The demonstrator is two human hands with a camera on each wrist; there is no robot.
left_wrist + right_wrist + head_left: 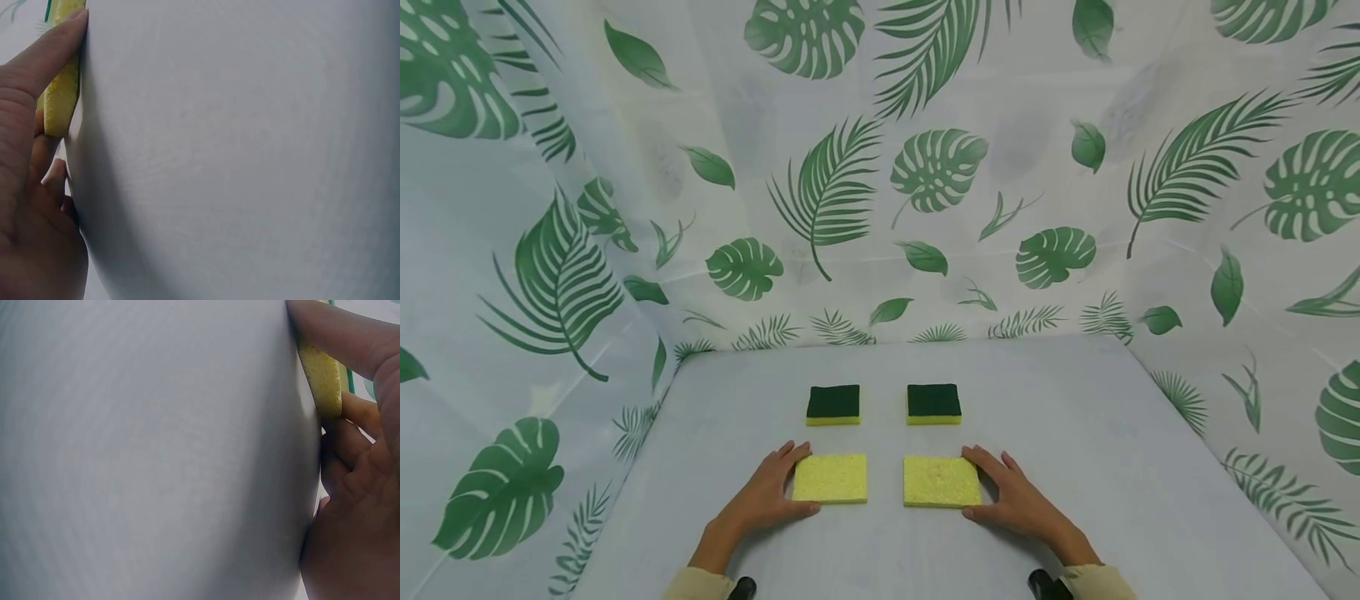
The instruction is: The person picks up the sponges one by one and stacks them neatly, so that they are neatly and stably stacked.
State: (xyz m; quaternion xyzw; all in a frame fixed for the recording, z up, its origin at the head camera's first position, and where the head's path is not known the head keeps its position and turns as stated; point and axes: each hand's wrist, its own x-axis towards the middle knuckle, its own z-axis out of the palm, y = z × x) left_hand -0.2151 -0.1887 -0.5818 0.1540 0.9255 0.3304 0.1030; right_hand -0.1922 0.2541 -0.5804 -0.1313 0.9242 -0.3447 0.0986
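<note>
Two sponges lie yellow face up on the white tabletop, side by side with a gap between them. My left hand (765, 493) holds the left sponge (830, 478) at its outer end, thumb on the near edge and fingers at the far edge. In mirror fashion, my right hand (1021, 500) grips the right sponge (942, 481), its thumb along the near edge. The left wrist view shows the left thumb (53, 50) across the yellow side of the sponge (60, 109). From the right wrist, the other sponge (323, 381) appears between thumb and fingers.
Farther back, two more sponges lie dark green side up, one at left (833, 402) and one at right (933, 402). The white table (1075, 417) meets leaf-printed cloth (850, 250) at the back and both sides.
</note>
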